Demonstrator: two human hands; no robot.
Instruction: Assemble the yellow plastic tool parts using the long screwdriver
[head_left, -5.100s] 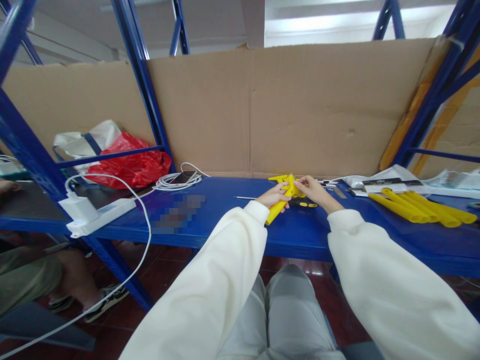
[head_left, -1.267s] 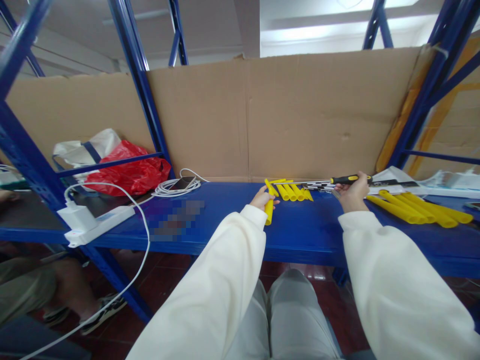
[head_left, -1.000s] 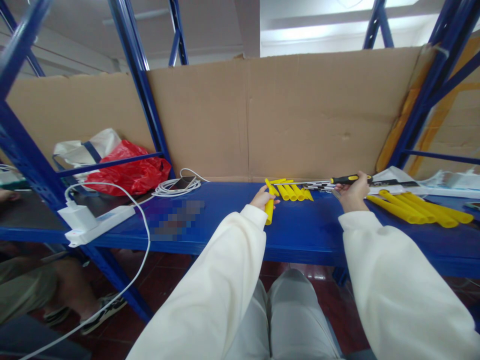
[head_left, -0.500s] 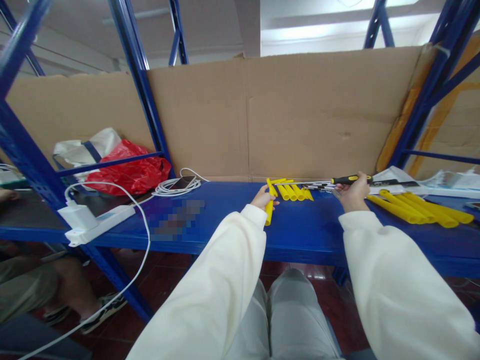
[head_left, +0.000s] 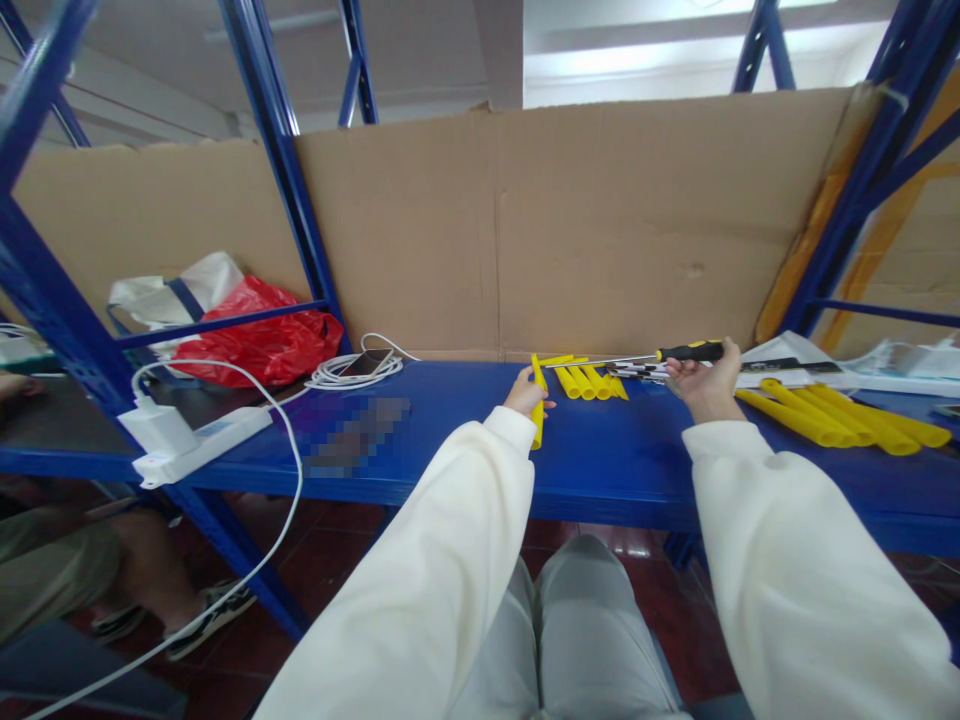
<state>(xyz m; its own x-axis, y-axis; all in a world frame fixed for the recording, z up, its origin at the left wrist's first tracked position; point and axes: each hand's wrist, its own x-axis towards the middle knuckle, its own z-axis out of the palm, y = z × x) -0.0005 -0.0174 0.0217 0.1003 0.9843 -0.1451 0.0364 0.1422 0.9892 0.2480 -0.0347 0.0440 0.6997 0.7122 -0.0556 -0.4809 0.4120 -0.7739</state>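
My left hand [head_left: 525, 392] is closed around a yellow plastic tube [head_left: 538, 410], held upright with its lower end toward me. In my right hand [head_left: 705, 382] is a screwdriver [head_left: 686, 352] with a black and yellow handle. Its long metal shaft points left, and the tip meets the upper part of the held tube. Several short yellow tubes [head_left: 589, 382] lie between my hands. Beside them, partly behind my right hand, are some thin black and silver pieces [head_left: 634, 371], too small to name.
More yellow tubes [head_left: 847, 418] lie at the right on the blue shelf [head_left: 450, 440]. To the left are a coiled white cable [head_left: 349, 374], a phone, a power strip [head_left: 202, 445] and a red plastic bag [head_left: 262, 335]. Cardboard [head_left: 600, 230] stands behind. Another person's leg shows lower left.
The screwdriver handle has shifted slightly left and up, and my right hand has turned a little on it. My left hand keeps the tube almost in place.
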